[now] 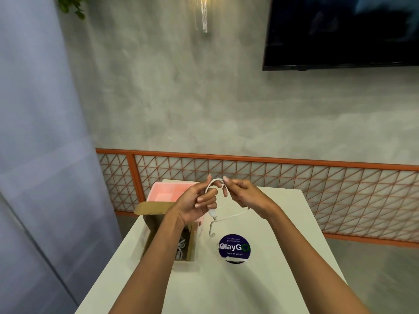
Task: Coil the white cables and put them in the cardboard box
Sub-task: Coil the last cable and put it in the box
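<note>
A thin white cable (235, 214) is held up above the white table (283, 245). My left hand (196, 201) grips a loop of it, with the plug end hanging just below the fingers. My right hand (243, 194) pinches the cable at the top of the loop. The free tail droops to the right and curls down to the tabletop. An open cardboard box (192, 243) stands at the table's left edge, partly under my left forearm. White cables (181, 247) lie inside it.
A pink compartment tray (163, 193) sits behind the box at the table's far left corner. A round dark blue sticker (234, 247) is stuck on the tabletop. An orange mesh railing (317, 177) runs behind the table, and a dark screen (340, 32) hangs on the grey wall.
</note>
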Demonstrator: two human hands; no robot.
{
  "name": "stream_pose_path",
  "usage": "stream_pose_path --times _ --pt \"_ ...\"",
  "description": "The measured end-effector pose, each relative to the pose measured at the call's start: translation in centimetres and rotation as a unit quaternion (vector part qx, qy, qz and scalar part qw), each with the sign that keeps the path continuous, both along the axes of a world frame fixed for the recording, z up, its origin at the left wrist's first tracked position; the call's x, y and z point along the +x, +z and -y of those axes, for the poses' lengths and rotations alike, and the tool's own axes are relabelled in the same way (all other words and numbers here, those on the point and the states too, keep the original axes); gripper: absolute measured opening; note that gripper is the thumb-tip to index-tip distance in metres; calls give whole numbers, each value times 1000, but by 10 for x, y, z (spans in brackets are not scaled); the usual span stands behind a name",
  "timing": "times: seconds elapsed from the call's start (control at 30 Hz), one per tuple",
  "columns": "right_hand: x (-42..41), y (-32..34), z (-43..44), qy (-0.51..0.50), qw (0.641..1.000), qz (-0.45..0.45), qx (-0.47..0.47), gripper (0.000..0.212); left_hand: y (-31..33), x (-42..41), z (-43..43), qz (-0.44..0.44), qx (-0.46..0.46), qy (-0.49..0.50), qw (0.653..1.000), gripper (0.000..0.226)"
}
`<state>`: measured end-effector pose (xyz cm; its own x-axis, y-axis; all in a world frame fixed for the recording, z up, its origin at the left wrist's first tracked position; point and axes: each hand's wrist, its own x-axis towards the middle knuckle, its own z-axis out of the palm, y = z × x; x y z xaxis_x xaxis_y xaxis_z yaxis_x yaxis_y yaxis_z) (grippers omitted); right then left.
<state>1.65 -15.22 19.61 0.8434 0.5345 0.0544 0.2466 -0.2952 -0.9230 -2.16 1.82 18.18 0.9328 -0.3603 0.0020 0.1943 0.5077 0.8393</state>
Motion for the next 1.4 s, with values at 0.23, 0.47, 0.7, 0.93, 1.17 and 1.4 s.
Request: stream_pose_path --times 0.23,0.47,0.7,0.93,1.17,1.4 --pt "3 -2 0 -61 997 11 37 38 -6 3 2 -8 -65 -24 998 37" --pt "16 -10 14 -51 961 -188 197 18 -1 -1 -3 27 -68 33 997 32" --pt "6 -19 2 -32 993 -83 -84 34 -3 5 7 56 24 123 990 45" --pt "-3 -16 -9 -9 975 -79 -205 29 -1 15 8 85 93 174 977 39" --pt "-10 1 -14 105 936 18 -335 38 -6 16 13 107 221 186 951 39" --pt "-2 18 -2 75 942 130 -301 36 -20 14 5 74 383 165 906 37"
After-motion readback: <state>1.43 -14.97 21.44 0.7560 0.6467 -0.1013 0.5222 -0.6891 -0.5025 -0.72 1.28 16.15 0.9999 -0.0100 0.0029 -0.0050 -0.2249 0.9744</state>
